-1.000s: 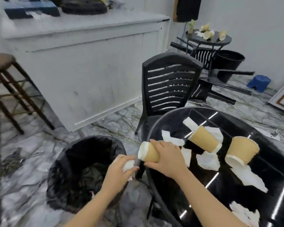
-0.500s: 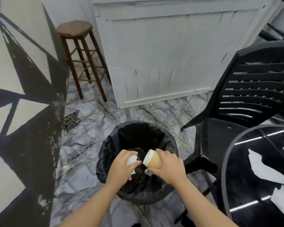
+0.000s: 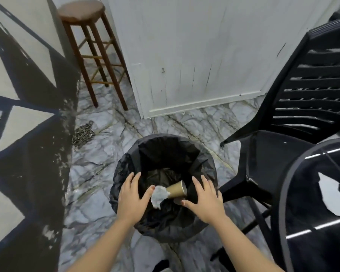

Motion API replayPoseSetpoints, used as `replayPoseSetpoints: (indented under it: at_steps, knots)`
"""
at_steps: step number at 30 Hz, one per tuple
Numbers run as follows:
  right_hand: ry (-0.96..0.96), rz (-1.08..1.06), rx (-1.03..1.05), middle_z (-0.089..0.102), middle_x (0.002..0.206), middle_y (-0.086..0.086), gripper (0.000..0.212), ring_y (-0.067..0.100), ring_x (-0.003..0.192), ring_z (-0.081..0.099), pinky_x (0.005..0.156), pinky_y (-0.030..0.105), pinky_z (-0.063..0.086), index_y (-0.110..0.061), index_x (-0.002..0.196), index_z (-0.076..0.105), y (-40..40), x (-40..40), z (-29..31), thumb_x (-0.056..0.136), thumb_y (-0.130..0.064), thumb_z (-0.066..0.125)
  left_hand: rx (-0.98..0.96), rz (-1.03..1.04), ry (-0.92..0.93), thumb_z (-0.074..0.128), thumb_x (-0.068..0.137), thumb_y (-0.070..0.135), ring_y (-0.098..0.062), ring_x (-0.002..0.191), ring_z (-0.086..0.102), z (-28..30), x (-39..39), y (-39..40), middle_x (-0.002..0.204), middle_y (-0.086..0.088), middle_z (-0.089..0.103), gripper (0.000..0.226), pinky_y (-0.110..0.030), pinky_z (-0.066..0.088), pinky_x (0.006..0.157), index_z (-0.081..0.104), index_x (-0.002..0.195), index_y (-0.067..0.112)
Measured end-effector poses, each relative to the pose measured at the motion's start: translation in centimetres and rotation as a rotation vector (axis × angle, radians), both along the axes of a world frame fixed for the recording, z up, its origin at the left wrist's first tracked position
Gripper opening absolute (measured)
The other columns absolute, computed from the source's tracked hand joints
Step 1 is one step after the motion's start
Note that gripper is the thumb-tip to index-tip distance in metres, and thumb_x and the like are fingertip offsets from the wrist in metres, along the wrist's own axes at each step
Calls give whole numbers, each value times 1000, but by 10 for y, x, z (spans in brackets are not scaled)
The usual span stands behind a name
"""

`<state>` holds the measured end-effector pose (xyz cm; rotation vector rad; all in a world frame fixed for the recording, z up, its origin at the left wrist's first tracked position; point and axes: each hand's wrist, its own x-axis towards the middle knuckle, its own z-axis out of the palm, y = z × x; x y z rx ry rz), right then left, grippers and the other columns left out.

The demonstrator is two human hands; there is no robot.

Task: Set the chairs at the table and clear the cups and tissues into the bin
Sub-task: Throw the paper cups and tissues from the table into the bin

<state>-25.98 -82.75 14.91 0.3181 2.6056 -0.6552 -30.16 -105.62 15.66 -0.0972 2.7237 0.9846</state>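
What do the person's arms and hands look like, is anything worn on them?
Both forearms are bare to the bottom edge of the frame, with no sleeves in view. The left hand and right hand have no gloves, and no rings, watch or bracelet can be seen.

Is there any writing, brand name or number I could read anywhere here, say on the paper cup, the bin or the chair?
No readable text anywhere in this view.
Paper cup: plain brown side, no print visible.
Bin: black liner only, no label.
Black chair: bare slats, no mark.
White counter panel: only cracks and scuffs.
Wooden stool: unmarked.
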Motion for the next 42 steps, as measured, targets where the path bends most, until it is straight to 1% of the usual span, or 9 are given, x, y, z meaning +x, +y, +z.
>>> replayPoseSetpoints:
  at_steps: [5,10,14,17,21,29,36,38,42]
  knots:
    - [29,-25,13,-6,160,-2,83,22,146,-5,116,49,7,-36,147,4,20,23,46,82,-66,47,5,-115,-60,43,85,60,-20,142,17,31,17,21,156,3,18,67,-44,23,115,30,143,28]
    - [168,-115,35,-2,160,0,80,21,146,-3,117,46,8,-35,147,6,51,49,105,84,-61,47,42,-355,46,48,88,53,-18,140,20,76,18,76,154,2,24,62,-38,23,114,35,141,25]
    - [290,-224,104,4,160,3,78,23,146,3,116,43,13,-30,148,13,85,82,144,84,-59,48,95,-533,117,42,82,62,-4,129,28,114,22,132,154,4,24,70,-31,22,111,35,141,26]
    - [352,-350,132,4,160,1,78,20,146,3,117,42,12,-31,148,11,111,116,162,85,-59,48,114,-681,166,45,85,59,-13,140,18,133,35,173,154,2,24,67,-34,19,115,35,141,24]
    - [389,-519,184,8,159,3,77,22,146,6,118,43,15,-30,148,13,140,168,175,85,-60,48,214,-849,169,50,86,53,-9,138,19,150,64,220,152,3,26,62,-27,17,112,37,140,24]
    - [383,-819,254,10,158,-1,79,19,145,8,118,41,16,-34,147,11,184,289,182,83,-62,48,220,-1098,155,50,89,51,-12,140,19,157,132,301,152,5,27,60,-33,19,116,35,141,26]
    - [307,-989,247,8,159,0,80,20,145,9,118,38,15,-31,148,13,199,369,164,83,-63,47,246,-1126,91,53,88,49,-10,140,17,148,177,345,153,5,26,61,-34,21,115,33,141,28]
    - [311,-1015,228,6,159,-1,79,19,146,6,118,35,11,-32,147,14,199,377,157,82,-62,49,184,-1146,142,46,87,57,-14,142,17,143,179,349,154,3,26,64,-36,21,116,32,142,29]
    - [357,-1048,187,0,159,-6,77,15,146,0,117,32,7,-35,147,15,195,381,143,83,-59,50,-68,-1301,390,7,71,82,-22,143,20,128,174,355,155,-4,25,95,-42,18,118,31,143,26]
